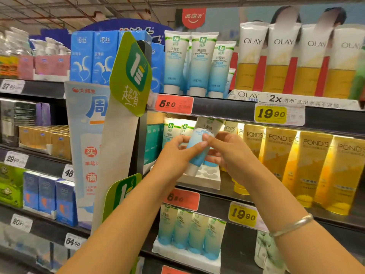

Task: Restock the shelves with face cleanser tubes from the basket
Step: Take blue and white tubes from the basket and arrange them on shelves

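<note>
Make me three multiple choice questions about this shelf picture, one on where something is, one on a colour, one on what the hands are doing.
1. The tilted tube is in front of which shelf?
A top
B middle
C bottom

2. The price tag reading 5.20 is
A red
B yellow
C white

3. The tube is held by
A left hand only
B right hand only
C both hands

Answers: 1 B, it sits level with the Pond's tubes. 2 A, red behind black digits. 3 C, left hand and right hand both grip it.

Both hands, left hand (173, 153) and right hand (227, 153), grip a tilted blue-and-white plastic cleanser tube (199, 147) above a white moulded shelf tray (209, 177), beside yellow Pond's tubes (276, 153).
</note>
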Demonstrator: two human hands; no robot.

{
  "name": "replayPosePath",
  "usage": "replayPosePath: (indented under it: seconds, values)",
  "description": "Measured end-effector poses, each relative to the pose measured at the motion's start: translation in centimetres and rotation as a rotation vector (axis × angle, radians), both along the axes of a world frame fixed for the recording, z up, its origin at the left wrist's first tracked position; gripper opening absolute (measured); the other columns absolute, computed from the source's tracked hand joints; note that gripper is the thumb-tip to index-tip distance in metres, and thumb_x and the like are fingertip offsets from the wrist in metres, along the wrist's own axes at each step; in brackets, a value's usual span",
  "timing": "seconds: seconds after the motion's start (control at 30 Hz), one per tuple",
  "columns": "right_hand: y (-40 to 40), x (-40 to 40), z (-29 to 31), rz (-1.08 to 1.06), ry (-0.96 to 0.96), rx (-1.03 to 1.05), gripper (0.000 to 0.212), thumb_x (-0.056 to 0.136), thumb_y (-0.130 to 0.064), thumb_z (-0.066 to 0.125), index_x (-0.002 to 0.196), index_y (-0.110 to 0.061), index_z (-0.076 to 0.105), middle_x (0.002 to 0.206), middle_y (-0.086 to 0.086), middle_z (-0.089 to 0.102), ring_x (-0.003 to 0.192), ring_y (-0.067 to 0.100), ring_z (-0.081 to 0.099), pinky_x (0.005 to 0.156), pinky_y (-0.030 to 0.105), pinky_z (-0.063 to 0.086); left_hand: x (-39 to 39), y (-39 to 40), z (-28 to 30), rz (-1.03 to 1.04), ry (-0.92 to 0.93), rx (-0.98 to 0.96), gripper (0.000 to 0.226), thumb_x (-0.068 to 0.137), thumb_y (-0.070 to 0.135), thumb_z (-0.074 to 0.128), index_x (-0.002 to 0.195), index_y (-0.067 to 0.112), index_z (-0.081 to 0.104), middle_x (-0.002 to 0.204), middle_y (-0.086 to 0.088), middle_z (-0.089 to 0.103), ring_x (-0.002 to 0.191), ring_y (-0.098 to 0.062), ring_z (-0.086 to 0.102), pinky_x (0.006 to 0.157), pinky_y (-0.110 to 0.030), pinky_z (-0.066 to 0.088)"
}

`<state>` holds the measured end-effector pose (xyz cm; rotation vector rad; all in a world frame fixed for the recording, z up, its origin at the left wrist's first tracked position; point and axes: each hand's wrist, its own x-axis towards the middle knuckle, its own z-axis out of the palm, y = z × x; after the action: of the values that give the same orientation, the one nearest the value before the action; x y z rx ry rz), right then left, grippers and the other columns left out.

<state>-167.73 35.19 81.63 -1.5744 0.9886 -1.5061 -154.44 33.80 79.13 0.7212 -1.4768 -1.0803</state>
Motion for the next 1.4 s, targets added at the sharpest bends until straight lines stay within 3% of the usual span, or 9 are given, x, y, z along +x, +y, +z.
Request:
replayPosePath:
  seconds: [0.13, 0.23, 0.37, 0.47, 0.57, 0.77, 0.9, 1.17, 1.4]
  values:
    - [-1.2, -0.5, 0.1, -0.248, 0.091, -0.139, 0.007, 0.087, -0.011, 0.062, 0.091, -0.017, 0.060, 0.094, -0.003, 0.064, 0.086, 0.012, 0.063, 0.068, 0.021, 0.057, -0.7, -1.6, 0.9, 0.109, -0.123, -0.123, 0.031, 0.083, 0.024, 0.066, 0.113, 0.018, 0.061, 0.095, 0.005, 0.063, 0.084, -0.003, 0.058, 0.053, -0.006, 0.044]
    - [-2.8, -0.7, -0.4, -0.424, 0.118, -0.167, 0.015, 0.085, -0.011, 0.063, 0.099, -0.015, 0.060, 0.099, -0.002, 0.060, 0.095, 0.016, 0.056, 0.082, 0.033, 0.055, -1.4, -2.6, 1.0, 0.135, -0.177, -0.124, 0.020, 0.091, 0.021, 0.057, 0.110, 0.018, 0.061, 0.099, 0.004, 0.063, 0.093, -0.011, 0.059, 0.070, -0.019, 0.045]
    - [-4.2, -0.5, -1.7, -0.464, 0.097, -0.174, 0.016, 0.085, -0.017, 0.065, 0.097, -0.018, 0.055, 0.090, -0.011, 0.059, 0.077, -0.001, 0.053, 0.060, 0.010, 0.047, -2.3, -3.5, 0.5, 0.120, -0.175, -0.062, 0.024, 0.096, 0.036, 0.044, 0.103, 0.020, 0.061, 0.112, -0.003, 0.065, 0.111, -0.019, 0.058, 0.097, -0.038, 0.045]
    - [-5.2, -0.1, -2.5, -0.574, 0.246, -0.183, 0.028, 0.086, -0.021, 0.064, 0.111, -0.010, 0.056, 0.112, 0.003, 0.063, 0.092, 0.009, 0.056, 0.072, 0.017, 0.050, -2.5, -3.9, 0.3, 0.131, -0.193, -0.049, 0.038, 0.095, 0.043, 0.041, 0.112, 0.016, 0.062, 0.115, -0.007, 0.065, 0.111, -0.021, 0.058, 0.093, -0.039, 0.049]
    - [-6.0, 0.2, -2.8, -0.664, 0.421, -0.144, 0.036, 0.087, -0.031, 0.063, 0.114, -0.009, 0.056, 0.114, 0.009, 0.064, 0.102, 0.021, 0.060, 0.083, 0.031, 0.052, -2.2, -4.4, -0.3, 0.159, -0.220, -0.036, 0.031, 0.096, 0.043, 0.041, 0.099, 0.023, 0.064, 0.110, -0.011, 0.066, 0.107, -0.026, 0.059, 0.093, -0.046, 0.049]
    - [-7.6, 0.9, -1.0, -0.726, 0.692, 0.076, 0.034, 0.089, -0.035, 0.059, 0.109, -0.007, 0.056, 0.115, 0.010, 0.061, 0.105, 0.024, 0.058, 0.073, 0.026, 0.041, -1.5, -5.2, -0.9, 0.235, -0.274, -0.025, 0.026, 0.095, 0.032, 0.046, 0.098, 0.014, 0.064, 0.103, -0.012, 0.067, 0.101, -0.028, 0.062, 0.091, -0.048, 0.049]
    - [-7.6, 1.2, -0.5, -0.724, 0.758, 0.110, 0.037, 0.089, -0.034, 0.058, 0.113, -0.006, 0.056, 0.118, 0.010, 0.061, 0.109, 0.024, 0.058, 0.080, 0.027, 0.046, -1.1, -5.2, -1.1, 0.253, -0.274, -0.027, 0.019, 0.095, 0.031, 0.047, 0.092, 0.018, 0.061, 0.101, -0.009, 0.066, 0.099, -0.026, 0.062, 0.091, -0.046, 0.050]
    - [-3.4, 1.6, -1.6, -0.624, 0.497, 0.072, 0.044, 0.091, -0.032, 0.055, 0.125, -0.006, 0.048, 0.123, 0.012, 0.057, 0.113, 0.027, 0.055, 0.095, 0.041, 0.048, 0.1, -2.8, -1.1, 0.193, -0.121, -0.057, 0.013, 0.095, 0.026, 0.049, 0.084, 0.026, 0.058, 0.086, 0.007, 0.063, 0.081, -0.007, 0.062, 0.081, -0.035, 0.054]
    - [5.5, 1.7, -6.0, -0.678, 0.257, 0.017, 0.014, 0.093, -0.024, 0.052, 0.095, -0.014, 0.063, 0.092, 0.005, 0.067, 0.080, 0.015, 0.065, 0.070, 0.024, 0.056, 1.2, 3.3, -5.0, -0.091, 0.006, 0.040, 0.018, 0.091, 0.024, 0.055, 0.077, 0.024, 0.066, 0.077, 0.006, 0.070, 0.072, -0.009, 0.066, 0.072, -0.028, 0.055]
